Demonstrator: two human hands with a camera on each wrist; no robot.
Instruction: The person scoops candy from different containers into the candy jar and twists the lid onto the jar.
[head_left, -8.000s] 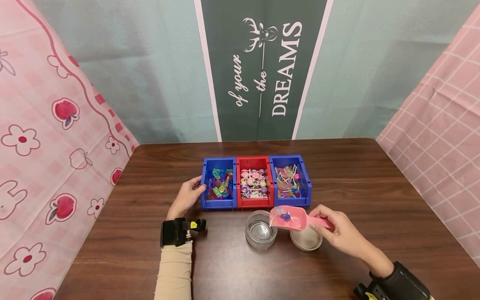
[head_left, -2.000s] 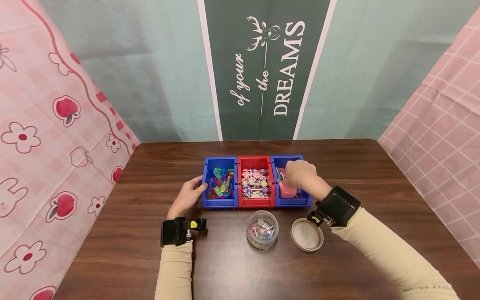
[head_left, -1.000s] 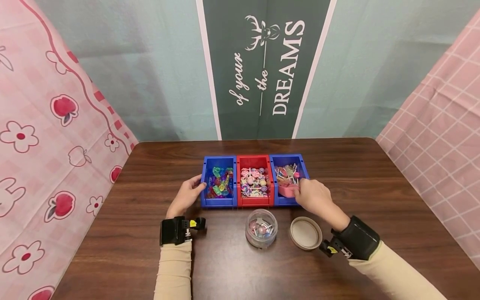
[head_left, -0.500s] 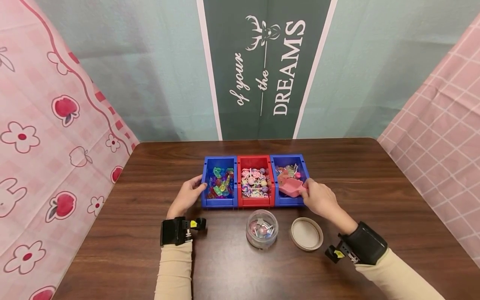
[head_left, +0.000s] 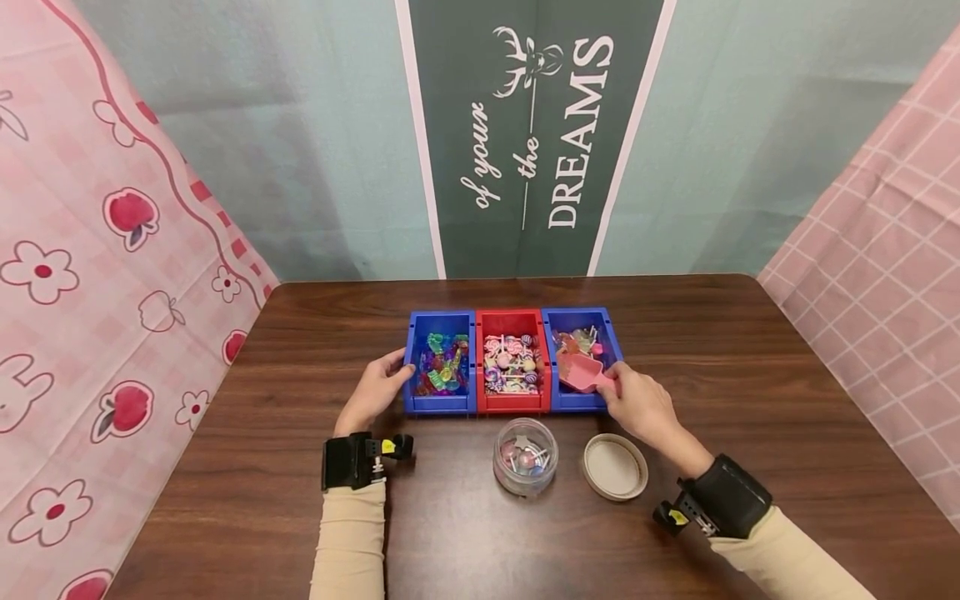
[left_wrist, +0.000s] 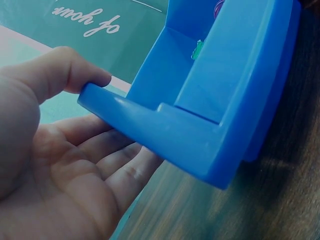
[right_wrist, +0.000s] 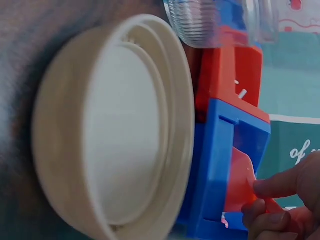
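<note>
1. Hands well apart, each occupied. Left hand (head_left: 377,392) pinches the outer side wall of the left blue bin (head_left: 441,406): thumb at the rim, fingers outside, their tips hidden behind the wall in the left wrist view.
2. Right hand (head_left: 641,406) grips the handle of the pink scoop (head_left: 581,374); fingers cover most of that handle. Hand cut off at the right edge of the right wrist view.
3. Scoop's bowl lies inside the right blue bin (head_left: 576,402), tilted, hiding pieces beneath. Whether it touches the bin floor, cannot tell. Front wall blocks part of the bowl in the right wrist view.
4. Red bin (head_left: 513,404) stands between the blue ones, touching both; lollipop-like pieces overlap too closely to count.
5. Left bin: translucent coloured pieces, shapes hard to separate. Left wrist view crops it, showing bits of green and purple.
6. Clear jar (head_left: 525,481) near the red bin, a few pieces inside, blurred by the wall. Lid (head_left: 614,467) just beside it, pale inside upward.
</note>
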